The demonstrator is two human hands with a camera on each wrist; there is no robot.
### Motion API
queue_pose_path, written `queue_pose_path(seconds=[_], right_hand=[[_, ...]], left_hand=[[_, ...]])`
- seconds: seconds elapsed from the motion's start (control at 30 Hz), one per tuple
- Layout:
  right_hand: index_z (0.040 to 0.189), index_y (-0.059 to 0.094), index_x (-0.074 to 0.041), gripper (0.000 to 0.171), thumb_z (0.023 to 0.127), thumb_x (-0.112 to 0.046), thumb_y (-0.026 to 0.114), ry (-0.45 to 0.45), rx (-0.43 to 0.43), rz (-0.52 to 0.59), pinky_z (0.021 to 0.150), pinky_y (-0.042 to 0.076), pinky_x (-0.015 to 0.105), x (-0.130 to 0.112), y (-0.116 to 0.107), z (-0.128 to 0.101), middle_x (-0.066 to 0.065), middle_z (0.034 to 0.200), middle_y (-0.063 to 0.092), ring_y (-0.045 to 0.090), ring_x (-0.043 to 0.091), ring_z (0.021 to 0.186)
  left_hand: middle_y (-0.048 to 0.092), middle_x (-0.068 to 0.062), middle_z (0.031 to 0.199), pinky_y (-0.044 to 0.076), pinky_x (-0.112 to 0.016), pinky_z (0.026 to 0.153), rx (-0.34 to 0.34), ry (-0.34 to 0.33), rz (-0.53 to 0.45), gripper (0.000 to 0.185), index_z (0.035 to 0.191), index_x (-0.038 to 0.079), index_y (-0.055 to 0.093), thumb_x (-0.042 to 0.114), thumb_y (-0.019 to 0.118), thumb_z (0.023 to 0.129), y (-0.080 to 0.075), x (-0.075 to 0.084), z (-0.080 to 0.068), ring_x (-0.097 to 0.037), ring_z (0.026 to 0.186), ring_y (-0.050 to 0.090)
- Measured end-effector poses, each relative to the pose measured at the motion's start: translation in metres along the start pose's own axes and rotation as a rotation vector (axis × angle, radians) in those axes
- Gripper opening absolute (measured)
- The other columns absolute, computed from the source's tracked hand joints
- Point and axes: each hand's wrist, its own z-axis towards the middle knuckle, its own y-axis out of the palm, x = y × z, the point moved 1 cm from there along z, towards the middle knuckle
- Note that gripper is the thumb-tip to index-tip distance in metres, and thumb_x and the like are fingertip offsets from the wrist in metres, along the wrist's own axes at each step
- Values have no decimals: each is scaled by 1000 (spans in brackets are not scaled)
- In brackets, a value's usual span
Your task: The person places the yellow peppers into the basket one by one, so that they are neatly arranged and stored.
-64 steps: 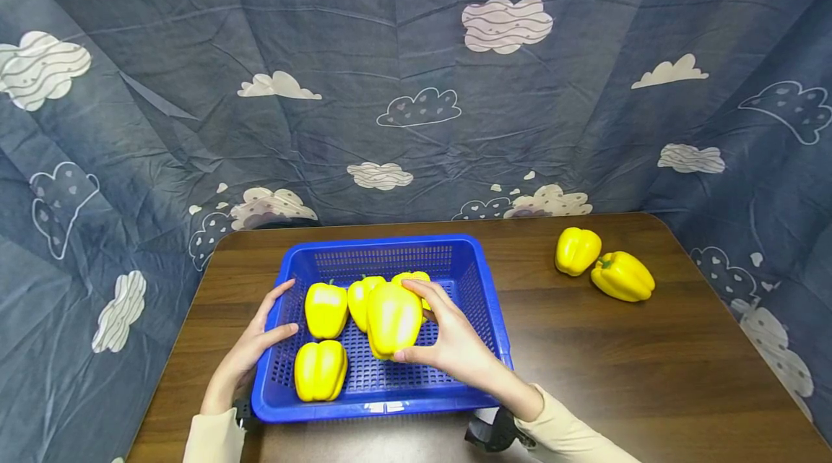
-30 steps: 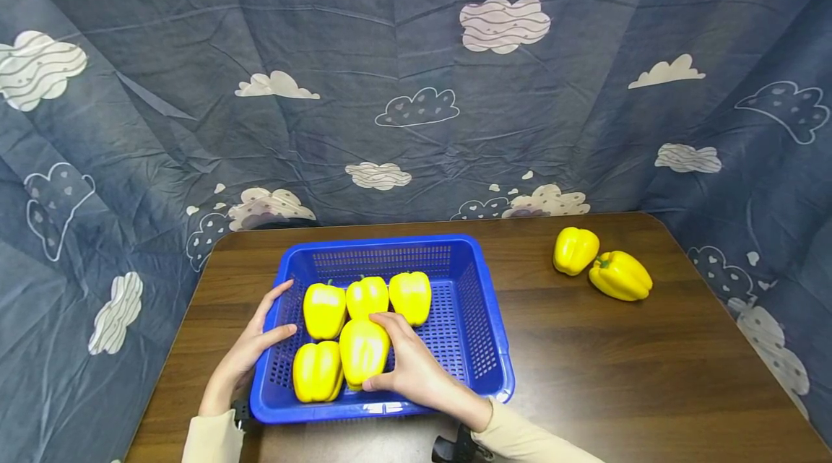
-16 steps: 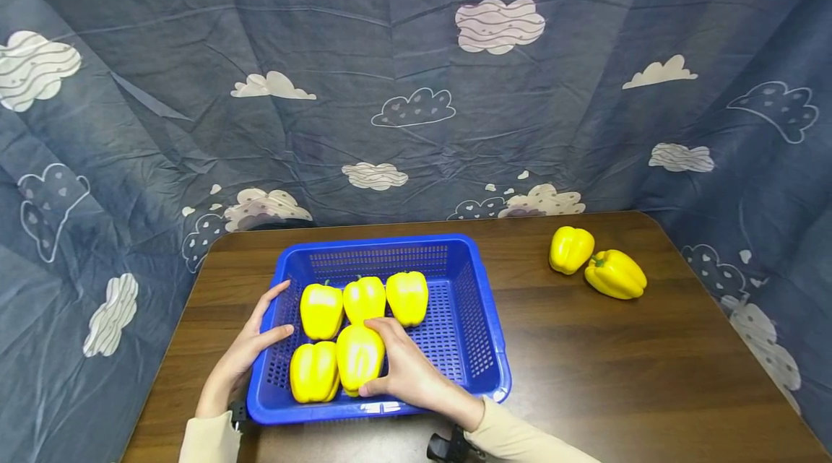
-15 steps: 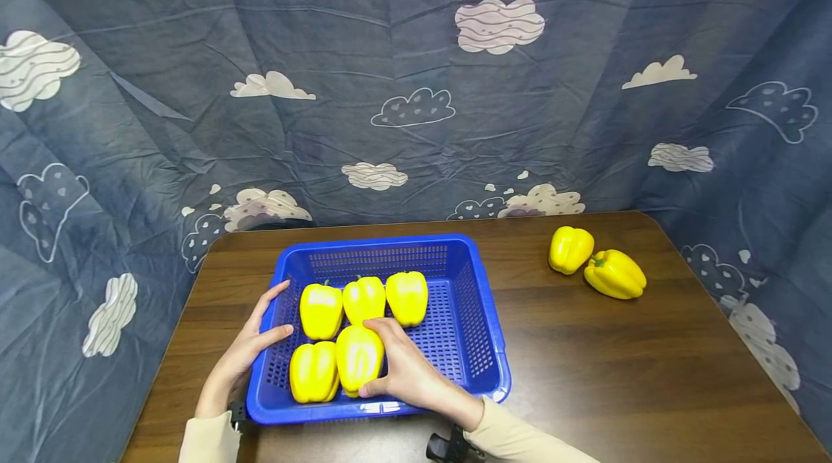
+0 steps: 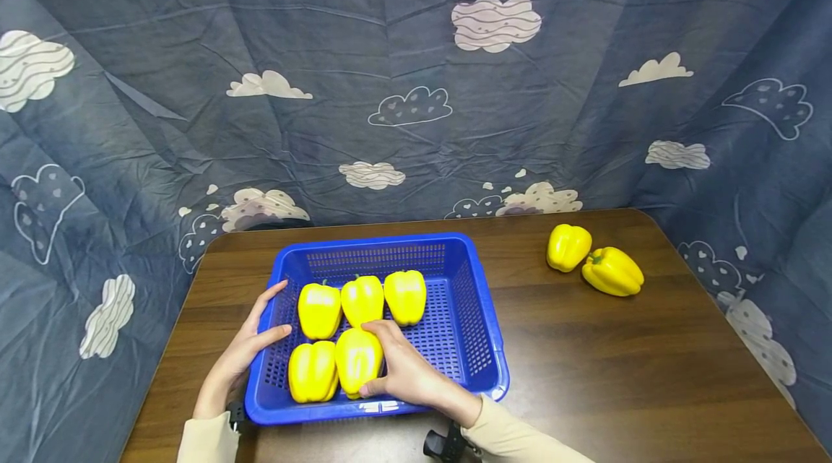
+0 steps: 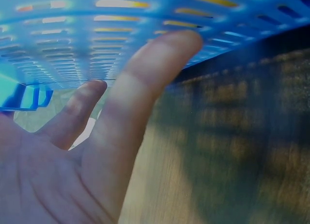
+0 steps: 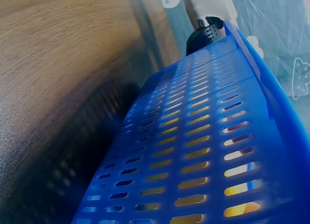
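Over the head view, the right hand (image 5: 406,375) has lowered the pepper (image 5: 358,361) into the blue basket's (image 5: 481,318) front row beside another pepper (image 5: 313,371), and its grip still curls around it; placing looks nearly finished. It stands upright, long axis running 6 to 12 o'clock, shoulders toward 12. At 9 o'clock, the left hand (image 5: 243,351) rests open-fingered against the rim. Left wrist view: straight fingers (image 6: 145,83) touch the basket wall (image 6: 97,35). Right wrist view shows only the basket's side (image 7: 203,151) above the surface (image 7: 53,69).
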Motion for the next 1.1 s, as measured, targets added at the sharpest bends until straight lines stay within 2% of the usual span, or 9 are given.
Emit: queue_pose_path(seconds=[0.23, 0.8, 1.0, 1.1], right_hand=[[132, 43, 3, 66, 73, -1, 73, 18, -18, 28, 107, 34, 43, 0, -1, 0, 15, 132, 43, 44, 30, 123], [132, 46, 3, 58, 79, -1, 70, 66, 28, 60, 105, 33, 52, 2, -12, -5, 20, 135, 46, 41, 35, 127], [134, 45, 4, 59, 81, -2, 69, 42, 51, 121, 99, 40, 53, 2, -22, -12, 21, 133, 47, 46, 38, 120], [134, 44, 5, 58, 82, -1, 68, 29, 76, 180, 100, 40, 51, 3, -30, -15, 22, 134, 48, 46, 39, 121]], left_hand=[[8, -24, 153, 46, -61, 86, 9, 0, 23, 70, 151, 24, 15, 11, 52, 93, 0, 0, 0, -55, 129, 26], [10, -24, 153, 45, -59, 88, -3, 1, -3, 70, 151, 25, 15, 10, 52, 94, 1, -1, 0, -54, 130, 25], [9, -23, 154, 46, -60, 87, 5, -13, -2, 70, 151, 26, 15, 11, 52, 93, 2, 0, -2, -54, 130, 26], [9, -23, 154, 46, -60, 87, 7, -13, -1, 70, 151, 25, 15, 11, 52, 94, 2, 0, -2, -54, 130, 26]])
